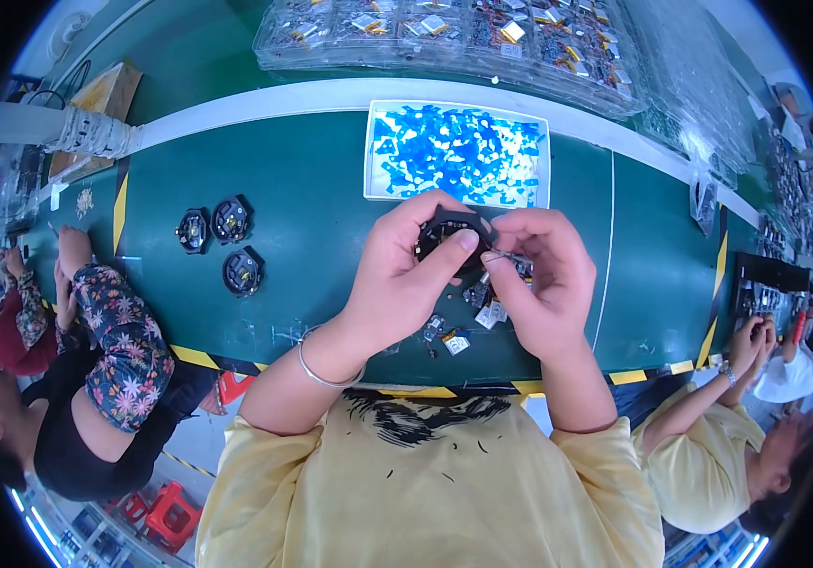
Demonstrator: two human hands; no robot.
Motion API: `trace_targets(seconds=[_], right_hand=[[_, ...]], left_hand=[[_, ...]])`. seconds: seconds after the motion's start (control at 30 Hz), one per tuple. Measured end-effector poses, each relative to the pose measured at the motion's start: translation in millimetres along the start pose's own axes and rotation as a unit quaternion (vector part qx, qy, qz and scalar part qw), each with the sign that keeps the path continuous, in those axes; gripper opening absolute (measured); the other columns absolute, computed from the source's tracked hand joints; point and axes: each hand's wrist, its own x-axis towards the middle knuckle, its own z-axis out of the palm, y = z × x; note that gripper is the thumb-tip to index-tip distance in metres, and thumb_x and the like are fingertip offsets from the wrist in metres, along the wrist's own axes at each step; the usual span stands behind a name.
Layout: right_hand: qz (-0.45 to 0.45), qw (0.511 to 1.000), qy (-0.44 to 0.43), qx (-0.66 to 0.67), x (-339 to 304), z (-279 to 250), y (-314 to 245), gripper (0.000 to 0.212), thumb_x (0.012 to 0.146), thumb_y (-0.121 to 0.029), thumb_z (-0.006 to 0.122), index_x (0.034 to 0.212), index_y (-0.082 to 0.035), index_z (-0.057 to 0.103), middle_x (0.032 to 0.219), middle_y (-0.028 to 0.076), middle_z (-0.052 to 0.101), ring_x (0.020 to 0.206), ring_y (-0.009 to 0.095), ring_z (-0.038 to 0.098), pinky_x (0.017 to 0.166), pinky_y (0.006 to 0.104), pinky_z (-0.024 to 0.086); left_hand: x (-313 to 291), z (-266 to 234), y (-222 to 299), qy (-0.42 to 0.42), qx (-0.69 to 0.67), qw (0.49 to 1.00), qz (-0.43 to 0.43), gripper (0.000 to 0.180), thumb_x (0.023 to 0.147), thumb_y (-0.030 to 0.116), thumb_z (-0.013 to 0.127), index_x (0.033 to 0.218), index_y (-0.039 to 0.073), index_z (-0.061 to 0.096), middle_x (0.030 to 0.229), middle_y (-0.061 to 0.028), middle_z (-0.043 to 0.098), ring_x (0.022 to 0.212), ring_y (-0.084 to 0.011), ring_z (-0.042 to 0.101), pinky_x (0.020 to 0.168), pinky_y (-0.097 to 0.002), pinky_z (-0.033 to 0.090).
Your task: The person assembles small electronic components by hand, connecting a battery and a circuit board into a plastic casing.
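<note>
Over the green table my left hand (392, 275) grips a round black watch-like case (438, 230), its thumb pressed across the open inside. At the case's right edge, the fingers of my right hand (553, 279) are pinched together; what is between them is too small to make out. Below and partly behind my right hand lies a little heap of circuit parts (490, 310). Closer to me are a small silver battery (456, 343) and a small circuit piece (434, 325). Off to the left rest three similar black cases (192, 231), (232, 220), (242, 272).
A white tray (368, 156) full of blue and white film pieces stands just beyond my hands. Behind a white rail (264, 102) are clear plastic trays (330, 62) of circuit parts. Striped tape edges the table. Co-workers sit on both sides, a floral sleeve (122, 317) at left.
</note>
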Motion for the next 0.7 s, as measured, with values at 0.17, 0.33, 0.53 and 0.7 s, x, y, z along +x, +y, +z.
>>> trace_targets(seconds=[0.17, 0.33, 0.53, 0.7], right_hand=[[0.079, 0.995, -0.021, 0.063, 2, 1, 0, 0.027, 0.076, 0.010, 0.061, 0.101, 0.000, 0.055, 0.092, 0.003, 0.057, 0.082, 0.007, 0.054, 0.068, 0.0209, 0.047], [0.149, 0.976, -0.019, 0.159, 7, -3, 4, 0.027, 0.077, 0.008, 0.061, 0.101, -0.001, 0.055, 0.090, 0.001, 0.056, 0.080, 0.005, 0.055, 0.064, 0.0194, 0.047], [0.240, 0.949, -0.033, 0.201, 11, -25, 3, 0.015, 0.082, -0.002, 0.056, 0.097, -0.001, 0.055, 0.079, 0.003, 0.058, 0.060, 0.006, 0.053, 0.052, 0.0176, 0.043], [0.212, 0.957, -0.021, 0.197, 11, -26, 1, 0.011, 0.084, -0.003, 0.055, 0.094, -0.001, 0.057, 0.079, 0.003, 0.059, 0.060, 0.006, 0.052, 0.054, 0.0174, 0.042]], left_hand=[[7, -3, -16, 0.015, -0.001, 0.998, 0.066, 0.005, 0.086, 0.005, 0.056, 0.090, 0.002, 0.056, 0.083, -0.0014, 0.061, 0.074, -0.0050, 0.054, 0.066, -0.0210, 0.044], [10, -3, -16, 0.055, -0.093, 0.994, 0.001, 0.008, 0.086, 0.005, 0.055, 0.091, 0.001, 0.058, 0.085, -0.0037, 0.062, 0.076, -0.0071, 0.057, 0.068, -0.0218, 0.046], [8, -13, -10, -0.002, -0.198, 0.977, -0.075, 0.020, 0.084, 0.001, 0.052, 0.100, -0.007, 0.060, 0.091, -0.0123, 0.065, 0.079, -0.0171, 0.064, 0.069, -0.0277, 0.054], [7, -14, -6, -0.015, -0.193, 0.977, -0.091, 0.021, 0.083, 0.001, 0.050, 0.100, -0.009, 0.060, 0.088, -0.0142, 0.065, 0.077, -0.0197, 0.066, 0.068, -0.0293, 0.055]])
